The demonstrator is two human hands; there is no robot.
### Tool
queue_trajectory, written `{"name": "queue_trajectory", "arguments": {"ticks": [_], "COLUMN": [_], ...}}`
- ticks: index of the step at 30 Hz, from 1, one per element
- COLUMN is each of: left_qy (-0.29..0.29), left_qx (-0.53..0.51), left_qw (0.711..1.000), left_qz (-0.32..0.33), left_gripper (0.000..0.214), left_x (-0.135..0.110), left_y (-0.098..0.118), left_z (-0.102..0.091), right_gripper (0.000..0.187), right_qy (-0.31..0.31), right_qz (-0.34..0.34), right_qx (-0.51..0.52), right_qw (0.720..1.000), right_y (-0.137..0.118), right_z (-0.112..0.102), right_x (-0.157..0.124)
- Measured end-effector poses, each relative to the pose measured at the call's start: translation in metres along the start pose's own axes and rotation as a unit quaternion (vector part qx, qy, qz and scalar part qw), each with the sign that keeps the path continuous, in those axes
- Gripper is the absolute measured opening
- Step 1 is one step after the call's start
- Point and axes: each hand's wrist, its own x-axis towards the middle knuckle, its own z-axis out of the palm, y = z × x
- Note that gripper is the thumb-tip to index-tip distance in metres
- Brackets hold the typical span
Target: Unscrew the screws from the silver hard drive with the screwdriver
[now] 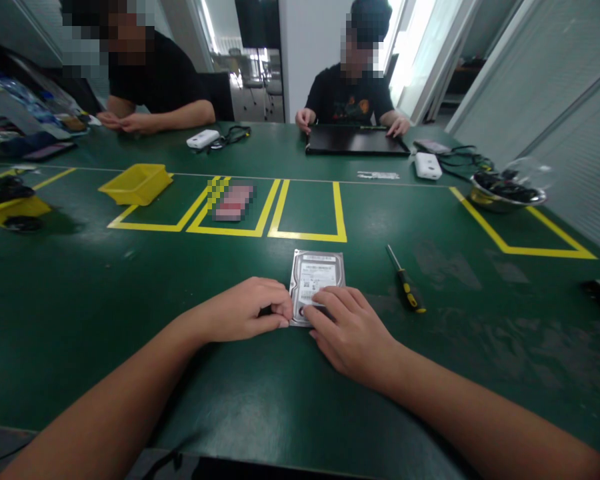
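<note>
Working at the green table, you have your right hand half open upon the flat-lying hard disk drive, not gripping. Your left hand curls at its left edge; its grip I cannot tell. Steadying seems the present step; the next move probably calls for firmer edge contact.
</note>
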Motion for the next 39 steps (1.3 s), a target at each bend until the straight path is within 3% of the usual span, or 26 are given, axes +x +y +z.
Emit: {"name": "queue_trajectory", "arguments": {"ticks": [39], "left_qy": [-0.007], "left_qx": [-0.014], "left_qw": [1.0], "left_qz": [0.008], "left_gripper": [0.01], "left_x": [0.0021], "left_y": [-0.0014], "left_z": [-0.002], "right_gripper": [0.026], "right_qy": [-0.002], "right_qz": [-0.001], "right_qx": [0.003], "right_qw": [1.0], "right_y": [0.0002], "right_z": [0.0001], "right_x": [-0.0003]}}
